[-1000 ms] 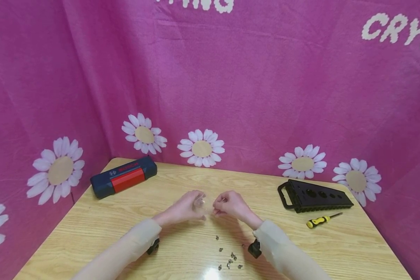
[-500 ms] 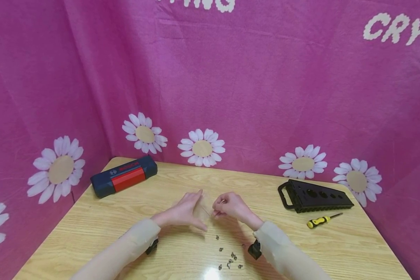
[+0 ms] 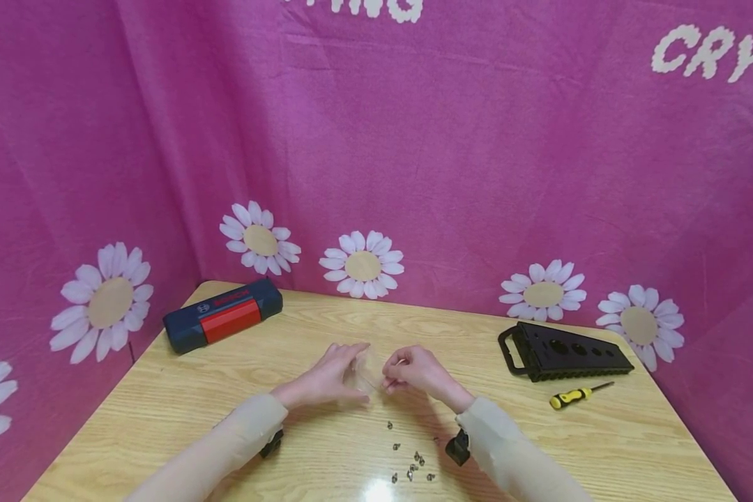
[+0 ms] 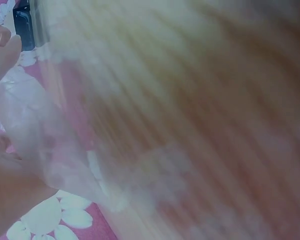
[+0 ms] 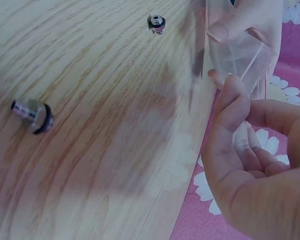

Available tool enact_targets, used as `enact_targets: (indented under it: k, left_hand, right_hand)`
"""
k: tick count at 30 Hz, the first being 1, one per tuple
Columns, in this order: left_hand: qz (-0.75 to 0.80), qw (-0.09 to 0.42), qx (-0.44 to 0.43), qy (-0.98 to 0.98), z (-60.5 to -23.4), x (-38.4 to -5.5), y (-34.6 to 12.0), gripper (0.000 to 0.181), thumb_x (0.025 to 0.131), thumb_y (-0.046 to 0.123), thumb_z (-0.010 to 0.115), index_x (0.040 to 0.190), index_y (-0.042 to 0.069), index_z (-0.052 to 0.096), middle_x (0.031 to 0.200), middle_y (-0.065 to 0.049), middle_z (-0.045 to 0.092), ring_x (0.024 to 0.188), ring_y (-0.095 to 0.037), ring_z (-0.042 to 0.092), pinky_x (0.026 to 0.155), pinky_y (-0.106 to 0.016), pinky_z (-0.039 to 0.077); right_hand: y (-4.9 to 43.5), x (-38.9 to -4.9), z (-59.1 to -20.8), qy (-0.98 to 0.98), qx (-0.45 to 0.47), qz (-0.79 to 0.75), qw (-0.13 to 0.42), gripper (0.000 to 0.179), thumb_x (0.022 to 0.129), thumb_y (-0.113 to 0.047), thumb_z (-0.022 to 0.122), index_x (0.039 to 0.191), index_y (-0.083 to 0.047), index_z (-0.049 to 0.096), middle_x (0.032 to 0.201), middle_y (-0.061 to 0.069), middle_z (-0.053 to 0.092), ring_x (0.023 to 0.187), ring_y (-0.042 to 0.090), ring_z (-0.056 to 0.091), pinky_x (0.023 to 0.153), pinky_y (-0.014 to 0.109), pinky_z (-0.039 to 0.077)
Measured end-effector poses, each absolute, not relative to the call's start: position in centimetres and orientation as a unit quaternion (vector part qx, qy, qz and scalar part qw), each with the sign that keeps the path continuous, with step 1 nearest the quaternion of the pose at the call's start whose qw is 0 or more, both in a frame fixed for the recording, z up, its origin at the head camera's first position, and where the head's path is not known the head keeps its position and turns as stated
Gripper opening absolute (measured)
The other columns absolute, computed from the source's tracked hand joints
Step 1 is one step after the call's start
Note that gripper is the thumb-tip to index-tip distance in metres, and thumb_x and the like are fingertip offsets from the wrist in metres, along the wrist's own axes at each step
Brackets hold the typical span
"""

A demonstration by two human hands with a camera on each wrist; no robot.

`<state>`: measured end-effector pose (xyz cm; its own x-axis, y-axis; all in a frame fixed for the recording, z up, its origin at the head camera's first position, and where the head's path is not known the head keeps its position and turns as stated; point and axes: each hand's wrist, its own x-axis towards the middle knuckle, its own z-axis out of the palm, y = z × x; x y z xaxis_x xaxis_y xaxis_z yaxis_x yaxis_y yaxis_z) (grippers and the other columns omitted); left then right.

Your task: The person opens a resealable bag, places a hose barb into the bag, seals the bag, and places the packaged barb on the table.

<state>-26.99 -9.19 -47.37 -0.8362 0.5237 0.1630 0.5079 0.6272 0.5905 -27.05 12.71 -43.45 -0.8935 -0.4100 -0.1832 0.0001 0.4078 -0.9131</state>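
Note:
Between the two hands is a clear plastic bag [image 3: 365,373], see-through and creased. My right hand [image 3: 414,369] pinches its edge between thumb and forefinger, the other fingers curled in. My left hand [image 3: 326,376] is on the bag's other side, thumb and fingers spread apart with the film between them. In the right wrist view the left hand [image 5: 255,22] shows partly through the plastic; its contact with the film is hard to tell. In the left wrist view the bag [image 4: 40,130] drapes beside blurred skin. Several small metal fittings [image 3: 413,468] with black rings lie nearer on the table.
A dark blue and red Bosch case [image 3: 222,316] lies at the back left of the wooden table [image 3: 326,460]. At the right are a black slotted holder [image 3: 571,352] with a handle and a yellow-black screwdriver [image 3: 571,398]. A pink daisy-patterned cloth [image 3: 439,174] hangs behind.
My left hand's thumb and fingers spread wide around the bag, then drew slightly closer together. The right hand has stayed nearly still, pinching the bag. The fittings have not moved.

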Motion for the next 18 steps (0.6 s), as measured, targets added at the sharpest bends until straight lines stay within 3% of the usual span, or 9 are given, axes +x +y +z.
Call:
enact_targets:
  k: [5, 9, 12, 18]
  left_hand:
    - [0.336, 0.006, 0.303, 0.891, -47.3, -27.2, -9.3, 0.059, 0.076, 0.026, 0.086, 0.125, 0.005, 0.059, 0.114, -0.007, 0.066, 0.104, -0.018, 0.046, 0.090, -0.033, 0.040]
    - [0.340, 0.008, 0.313, 0.887, -47.2, -27.3, -9.3, 0.046, 0.079, 0.024, 0.084, 0.117, 0.005, 0.064, 0.113, -0.007, 0.069, 0.104, -0.020, 0.052, 0.093, -0.035, 0.043]
    - [0.360, 0.030, 0.306, 0.881, -47.1, -27.3, -9.3, 0.047, 0.080, 0.023, 0.083, 0.119, 0.005, 0.063, 0.111, -0.006, 0.070, 0.104, -0.020, 0.055, 0.092, -0.036, 0.044]
    - [0.374, 0.059, 0.293, 0.878, -47.1, -27.3, -9.2, 0.067, 0.079, 0.019, 0.084, 0.136, 0.006, 0.052, 0.122, -0.011, 0.066, 0.113, -0.025, 0.058, 0.099, -0.045, 0.046]
  right_hand:
    - [12.7, -26.9, -43.6, 0.829, -0.122, -0.512, 0.190, 0.013, 0.093, -0.002, 0.061, 0.096, 0.010, 0.067, 0.084, 0.019, 0.074, 0.069, 0.013, 0.070, 0.072, 0.032, 0.061]
    - [12.8, -26.7, -43.7, 0.835, -0.122, -0.504, 0.185, 0.012, 0.093, -0.002, 0.062, 0.093, 0.009, 0.067, 0.083, 0.020, 0.074, 0.068, 0.015, 0.071, 0.072, 0.034, 0.061]
    - [13.0, -26.6, -43.7, 0.842, -0.134, -0.491, 0.181, 0.012, 0.093, -0.004, 0.063, 0.092, 0.007, 0.067, 0.082, 0.020, 0.074, 0.068, 0.018, 0.072, 0.071, 0.035, 0.061]
    - [14.0, -26.3, -43.5, 0.876, -0.189, -0.420, 0.144, 0.011, 0.091, -0.011, 0.069, 0.089, 0.000, 0.069, 0.077, 0.013, 0.075, 0.067, 0.021, 0.072, 0.061, 0.030, 0.058]
